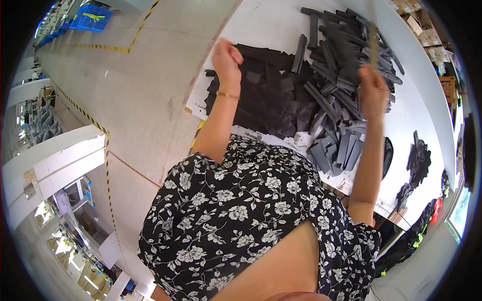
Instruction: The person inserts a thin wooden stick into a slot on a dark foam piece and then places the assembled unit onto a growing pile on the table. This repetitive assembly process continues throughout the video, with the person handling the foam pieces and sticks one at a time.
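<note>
My left hand (228,58) is raised over the left edge of the white table (266,25), fingers curled in, with nothing visible in them. Below and to its right lies a wide spread of flat, dark fabric-like pieces (271,95). My right hand (373,93) is closed around a thin yellowish-brown stick (373,47), which points away from me and is blurred by motion. Under and beside that hand lies a loose heap of dark grey strips (329,62). Shorter grey pieces (346,150) lie nearer my body, at the table's front edge.
Another dark cluster of pieces (417,160) rests on the table at the right. Stacked cardboard boxes (429,35) stand beyond the table's far right side. To the left, yellow-black tape (103,48) marks the floor, and a blue crate (91,18) stands farther off.
</note>
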Demonstrator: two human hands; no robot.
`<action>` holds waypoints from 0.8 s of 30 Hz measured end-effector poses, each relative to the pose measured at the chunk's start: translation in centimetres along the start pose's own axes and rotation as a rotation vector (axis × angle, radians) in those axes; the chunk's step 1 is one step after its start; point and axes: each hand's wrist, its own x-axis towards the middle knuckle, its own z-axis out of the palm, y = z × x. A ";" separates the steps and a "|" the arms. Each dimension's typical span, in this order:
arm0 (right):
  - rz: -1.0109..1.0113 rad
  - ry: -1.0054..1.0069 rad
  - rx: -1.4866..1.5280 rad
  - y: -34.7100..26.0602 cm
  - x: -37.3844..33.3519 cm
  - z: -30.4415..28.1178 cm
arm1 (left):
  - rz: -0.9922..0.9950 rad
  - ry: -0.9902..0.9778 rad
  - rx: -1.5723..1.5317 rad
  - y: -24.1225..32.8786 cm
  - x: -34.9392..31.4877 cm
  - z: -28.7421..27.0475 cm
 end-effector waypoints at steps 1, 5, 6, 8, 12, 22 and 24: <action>-0.217 0.113 -0.169 0.0 1.7 -2.0 | 0.067 -0.197 0.340 -0.5 -2.5 0.5; -0.449 0.229 -0.575 4.2 3.0 -7.6 | 0.411 -1.155 1.195 -6.6 -10.5 -2.3; -0.245 0.120 -0.586 4.5 1.4 -6.9 | 0.538 -1.250 1.312 -9.0 -11.4 -3.9; -0.128 0.004 -0.490 6.7 -2.0 -6.5 | 0.476 -1.306 1.418 -11.2 -11.3 -5.5; 0.007 -0.258 -0.491 8.4 -7.3 -7.8 | 0.479 -1.229 1.307 -11.1 -10.3 -5.4; 0.222 -0.483 -0.531 7.7 -11.6 -10.3 | 0.214 -1.212 1.164 -10.1 -8.1 -4.3; 0.232 -0.520 -0.563 7.2 -11.8 -10.5 | 0.181 -1.181 1.115 -9.0 -7.9 -3.7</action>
